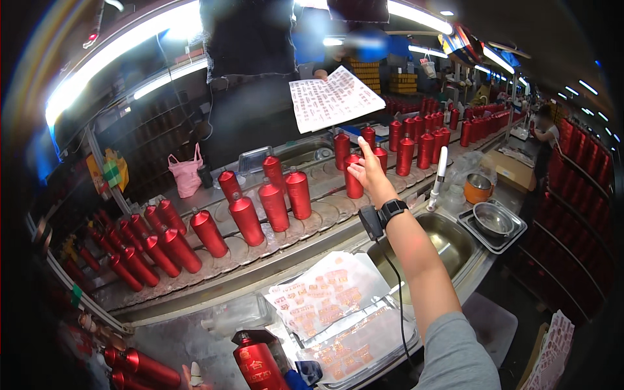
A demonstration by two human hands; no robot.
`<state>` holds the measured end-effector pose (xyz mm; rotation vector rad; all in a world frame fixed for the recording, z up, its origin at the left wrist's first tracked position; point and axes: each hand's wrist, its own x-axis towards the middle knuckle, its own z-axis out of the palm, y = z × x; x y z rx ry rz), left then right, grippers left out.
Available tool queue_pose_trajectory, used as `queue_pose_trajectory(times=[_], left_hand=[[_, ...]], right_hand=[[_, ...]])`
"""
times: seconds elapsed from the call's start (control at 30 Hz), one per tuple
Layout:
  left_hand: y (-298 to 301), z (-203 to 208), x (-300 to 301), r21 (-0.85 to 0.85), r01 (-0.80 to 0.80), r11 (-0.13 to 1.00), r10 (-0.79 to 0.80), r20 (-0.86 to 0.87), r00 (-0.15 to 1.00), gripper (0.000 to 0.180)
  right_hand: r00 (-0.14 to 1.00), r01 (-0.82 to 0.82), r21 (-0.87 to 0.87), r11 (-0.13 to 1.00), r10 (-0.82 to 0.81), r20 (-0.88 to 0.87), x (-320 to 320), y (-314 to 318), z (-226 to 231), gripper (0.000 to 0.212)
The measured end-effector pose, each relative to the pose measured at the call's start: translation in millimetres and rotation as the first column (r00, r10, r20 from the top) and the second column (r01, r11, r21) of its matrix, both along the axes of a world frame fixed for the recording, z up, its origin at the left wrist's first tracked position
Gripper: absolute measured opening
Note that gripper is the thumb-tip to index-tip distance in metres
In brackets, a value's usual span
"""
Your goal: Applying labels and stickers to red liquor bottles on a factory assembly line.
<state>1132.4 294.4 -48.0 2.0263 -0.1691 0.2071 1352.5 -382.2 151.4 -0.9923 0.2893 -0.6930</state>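
Observation:
My right hand (369, 168) is stretched far out over the row of red bottles, its fingers apart and nothing visible in them. It is nearest to a red bottle (353, 183), overlapping its upper right side; whether they touch I cannot tell. My left hand does not show clearly. At the lower edge stands a red bottle with pale lettering (257, 364), a dark shape behind it and a blue patch beside it. Fingers with pale tips (195, 376) show at the lower left; whose they are I cannot tell. Sticker sheets (335, 292) lie in front of me.
A conveyor of round plates (312, 224) carries several red bottles (273, 207). A printed sheet (335, 101) hangs above it. On the right are a sink (448, 237), a white faucet (440, 172), a metal bowl (493, 219) and an orange pot (478, 186). Racked bottles (562, 214) stand beyond.

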Motion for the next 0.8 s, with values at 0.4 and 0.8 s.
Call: queue_pose_trajectory(times=[0.4, 0.8], left_hand=[[5, 2, -14, 0.104, -0.13, 0.986, 0.135, -0.044, 0.99, 0.052], [-5, 10, 4, 0.213, -0.018, 0.977, 0.025, -0.027, 0.999, 0.051]], right_hand=[[0.994, 0.025, 0.055, 0.998, -0.031, 0.101, 67, -60, -1, 0.076], [0.949, -0.058, -0.032, 0.998, 0.065, 0.307, 10, -26, 19, 0.05]])
